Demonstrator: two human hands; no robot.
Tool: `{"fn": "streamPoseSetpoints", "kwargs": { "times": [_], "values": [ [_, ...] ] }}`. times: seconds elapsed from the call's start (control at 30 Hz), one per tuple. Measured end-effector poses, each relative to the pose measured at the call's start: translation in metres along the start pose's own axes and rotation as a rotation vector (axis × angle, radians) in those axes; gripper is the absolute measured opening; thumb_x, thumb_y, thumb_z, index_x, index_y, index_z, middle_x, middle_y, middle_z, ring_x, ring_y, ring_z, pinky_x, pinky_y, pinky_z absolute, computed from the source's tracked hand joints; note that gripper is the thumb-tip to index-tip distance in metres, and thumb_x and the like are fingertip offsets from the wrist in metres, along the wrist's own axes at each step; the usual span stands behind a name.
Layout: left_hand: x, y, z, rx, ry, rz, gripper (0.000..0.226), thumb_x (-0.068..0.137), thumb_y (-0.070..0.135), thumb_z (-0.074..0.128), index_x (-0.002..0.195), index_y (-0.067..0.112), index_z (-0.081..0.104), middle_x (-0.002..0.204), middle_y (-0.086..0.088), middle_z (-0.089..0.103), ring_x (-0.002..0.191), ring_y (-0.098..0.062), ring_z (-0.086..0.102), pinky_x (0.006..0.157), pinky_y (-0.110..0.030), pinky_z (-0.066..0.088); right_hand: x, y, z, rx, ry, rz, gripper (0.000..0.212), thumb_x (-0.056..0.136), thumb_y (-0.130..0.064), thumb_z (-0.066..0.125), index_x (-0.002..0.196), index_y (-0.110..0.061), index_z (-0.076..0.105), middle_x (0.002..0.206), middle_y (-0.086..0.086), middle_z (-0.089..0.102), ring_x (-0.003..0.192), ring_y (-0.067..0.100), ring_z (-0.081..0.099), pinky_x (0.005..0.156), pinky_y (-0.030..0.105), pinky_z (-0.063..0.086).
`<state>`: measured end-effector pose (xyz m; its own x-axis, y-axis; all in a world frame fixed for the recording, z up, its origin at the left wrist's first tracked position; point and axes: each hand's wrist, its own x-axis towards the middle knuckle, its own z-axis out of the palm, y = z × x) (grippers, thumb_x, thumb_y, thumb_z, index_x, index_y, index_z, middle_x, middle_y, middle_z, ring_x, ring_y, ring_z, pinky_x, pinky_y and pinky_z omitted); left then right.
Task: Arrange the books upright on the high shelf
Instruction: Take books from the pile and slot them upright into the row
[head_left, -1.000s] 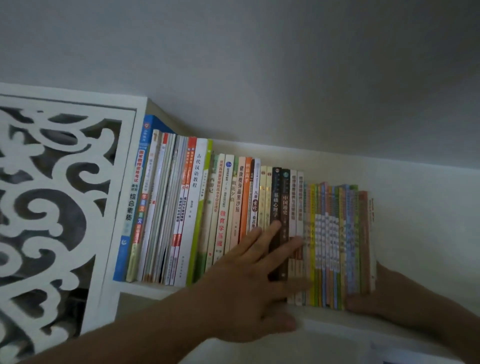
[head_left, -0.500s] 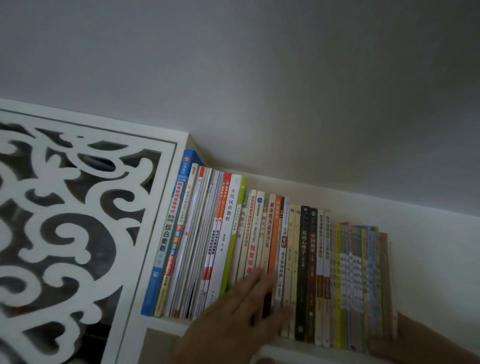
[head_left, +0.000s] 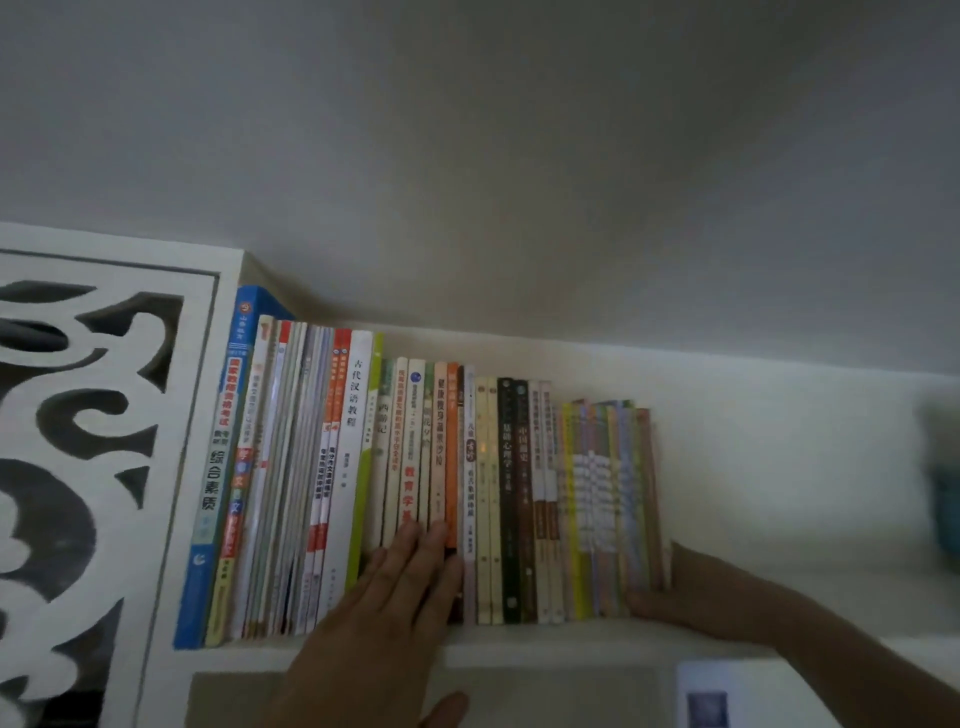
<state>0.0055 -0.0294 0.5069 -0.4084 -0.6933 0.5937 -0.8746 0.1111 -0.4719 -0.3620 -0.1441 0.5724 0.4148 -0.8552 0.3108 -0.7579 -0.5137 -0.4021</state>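
A row of books (head_left: 519, 488) stands upright on the high white shelf (head_left: 779, 571), packed from the left wall to about the middle. A tall blue book (head_left: 218, 467) is at the far left. Thin colourful books (head_left: 608, 504) close the row on the right. My left hand (head_left: 400, 587) lies flat with straight fingers against the lower spines of the white and orange books near the middle. My right hand (head_left: 675, 587) presses against the outer side of the last book on the right; its fingers are partly hidden behind the books.
A white carved lattice panel (head_left: 78, 467) borders the shelf on the left. A blurred teal object (head_left: 943, 478) sits on the shelf at the far right. Below the shelf's front edge a pale blue-white item (head_left: 706, 696) shows. The ceiling is close above.
The view has shifted, so the shelf sits lower and more to the right than one second ago. My left hand has slid left along the spines, from the dark books to the orange ones.
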Motion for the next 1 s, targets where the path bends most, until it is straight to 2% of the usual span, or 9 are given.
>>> {"fn": "streamPoseSetpoints", "kwargs": {
  "times": [0.17,0.23,0.33,0.43,0.53,0.63,0.73,0.87,1.0],
  "values": [
    [0.013,0.0,-0.005,0.194,-0.07,0.04,0.094,0.092,0.084,0.027,0.145,0.014,0.059,0.154,-0.021,0.05,0.148,-0.038,0.03,0.124,-0.039,0.003,-0.008,0.003,-0.003,0.026,0.0,0.027,0.075,0.064,-0.094,0.067,0.131,-0.069,0.042,0.135,-0.03,0.06,0.126,-0.001,0.059,0.113,0.027,0.044],
    [0.017,-0.001,-0.019,0.159,-0.106,0.08,0.084,0.096,0.079,0.024,0.131,0.02,0.072,0.146,-0.021,0.058,0.136,-0.041,0.051,0.121,-0.046,0.026,-0.01,0.006,-0.003,0.053,0.015,0.013,0.063,0.068,-0.089,0.069,0.123,-0.072,0.044,0.131,-0.03,0.062,0.123,-0.001,0.06,0.111,0.026,0.045],
    [0.025,-0.004,-0.058,0.08,-0.097,0.113,0.054,0.094,0.065,0.04,0.083,0.034,0.082,0.115,-0.008,0.078,0.094,-0.026,0.078,0.087,-0.052,0.059,-0.007,0.018,-0.002,0.054,0.055,-0.01,0.073,0.065,-0.091,0.071,0.13,-0.065,0.051,0.133,-0.027,0.066,0.121,-0.002,0.062,0.111,0.029,0.048],
    [0.036,-0.006,-0.093,-0.035,0.082,0.08,0.035,0.084,0.055,0.049,0.065,0.033,0.069,0.064,0.018,0.064,0.055,-0.004,0.059,0.068,-0.038,0.061,-0.005,0.026,0.002,0.058,0.071,0.0,0.08,0.068,-0.087,0.074,0.14,-0.057,0.053,0.135,-0.026,0.066,0.121,-0.002,0.063,0.11,0.031,0.049],
    [0.059,-0.007,-0.113,0.031,0.176,0.066,0.024,0.082,0.05,0.054,0.087,0.037,0.074,0.09,0.013,0.07,0.083,-0.01,0.066,0.083,-0.047,0.06,-0.004,0.027,0.003,0.04,0.065,0.006,0.082,0.071,-0.086,0.073,0.144,-0.055,0.05,0.136,-0.025,0.065,0.121,-0.001,0.062,0.11,0.03,0.049],
    [0.092,-0.003,-0.129,0.066,0.264,0.089,0.047,0.078,0.047,0.061,0.121,0.032,0.072,0.133,-0.004,0.066,0.123,-0.027,0.062,0.101,-0.055,0.049,0.0,0.03,0.005,0.024,0.056,0.01,0.085,0.069,-0.089,0.071,0.144,-0.055,0.05,0.137,-0.026,0.065,0.121,0.0,0.062,0.11,0.031,0.049],
    [0.131,0.01,-0.144,0.048,0.251,0.108,0.058,0.089,0.047,0.053,0.144,0.029,0.057,0.15,-0.002,0.053,0.139,-0.024,0.048,0.115,-0.05,0.037,0.002,0.028,0.005,0.051,0.043,-0.003,0.09,0.067,-0.09,0.072,0.146,-0.057,0.045,0.137,-0.027,0.064,0.122,-0.001,0.061,0.113,0.034,0.049],
    [0.19,0.037,-0.162,-0.143,0.147,0.068,0.066,0.1,0.04,0.051,0.161,0.021,0.032,0.166,0.0,0.033,0.148,-0.019,0.037,0.12,-0.04,0.031,-0.001,0.025,0.0,0.178,0.071,-0.087,0.114,0.069,-0.076,0.085,0.155,-0.065,0.01,0.144,-0.03,0.057,0.128,-0.001,0.06,0.11,0.029,0.049],
    [0.235,0.063,-0.164,-0.272,-0.089,0.073,0.074,0.1,0.038,0.059,0.163,0.018,0.026,0.166,-0.002,0.034,0.15,-0.023,0.037,0.119,-0.037,0.033,0.0,0.03,0.001,0.241,0.035,-0.127,0.117,0.067,-0.067,0.092,0.154,-0.065,0.014,0.141,-0.032,0.059,0.129,-0.001,0.06,0.115,0.039,0.049]
  ]
}}
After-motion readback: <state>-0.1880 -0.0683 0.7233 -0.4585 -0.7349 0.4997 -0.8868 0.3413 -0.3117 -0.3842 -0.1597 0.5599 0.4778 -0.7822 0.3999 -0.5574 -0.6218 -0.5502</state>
